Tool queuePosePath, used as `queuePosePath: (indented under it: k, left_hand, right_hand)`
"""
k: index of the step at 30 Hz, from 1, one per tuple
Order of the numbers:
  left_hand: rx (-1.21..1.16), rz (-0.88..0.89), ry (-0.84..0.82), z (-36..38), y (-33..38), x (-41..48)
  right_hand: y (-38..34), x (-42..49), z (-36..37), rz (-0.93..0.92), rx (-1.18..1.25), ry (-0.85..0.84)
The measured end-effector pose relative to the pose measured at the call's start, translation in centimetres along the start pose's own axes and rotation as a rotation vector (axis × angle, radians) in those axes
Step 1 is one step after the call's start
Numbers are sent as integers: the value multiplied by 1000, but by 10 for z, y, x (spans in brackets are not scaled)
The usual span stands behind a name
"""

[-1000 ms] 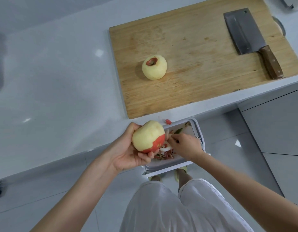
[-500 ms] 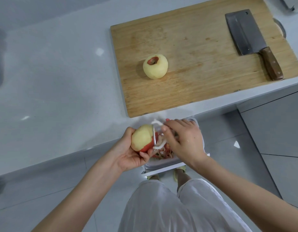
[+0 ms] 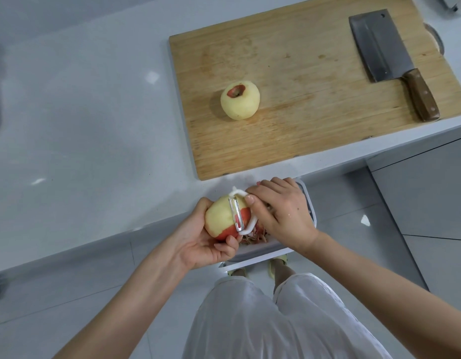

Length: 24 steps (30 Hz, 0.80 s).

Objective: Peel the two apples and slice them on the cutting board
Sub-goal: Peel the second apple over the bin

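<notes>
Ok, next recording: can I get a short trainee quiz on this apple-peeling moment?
1. True or false: the cleaver lies untouched on the cutting board.
2. The right hand grips: A) the peeler, B) the cleaver, C) nothing.
3. Fill in: the apple in the left hand shows ___ skin on its lower part.

Key: 1 true; 2 A; 3 red.
</notes>
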<state>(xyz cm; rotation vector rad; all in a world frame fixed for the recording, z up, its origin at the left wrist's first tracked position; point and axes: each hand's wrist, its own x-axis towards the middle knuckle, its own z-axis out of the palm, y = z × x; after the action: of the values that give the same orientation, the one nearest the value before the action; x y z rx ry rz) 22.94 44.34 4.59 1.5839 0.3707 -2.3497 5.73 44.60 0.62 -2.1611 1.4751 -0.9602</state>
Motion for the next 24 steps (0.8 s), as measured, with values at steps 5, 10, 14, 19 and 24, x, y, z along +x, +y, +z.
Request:
queuePosePath:
  k: [5, 10, 14, 19, 24]
  left_hand:
    - [-16, 10, -18, -3, 2, -4]
    - [-7, 42, -101, -5, 4, -11]
    - [47, 100, -186, 3, 4, -16]
    - [99, 166, -134, -5, -1, -11]
    - [172, 260, -37, -14, 1, -5]
  right_hand:
    - [8, -7, 2, 62, 58, -10]
    - [20, -18, 11, 74, 39, -41]
    - [25, -32, 27, 186, -32, -127]
    - [10, -20, 15, 694, 62, -610]
    - [-5, -13, -6, 1289, 1068, -400]
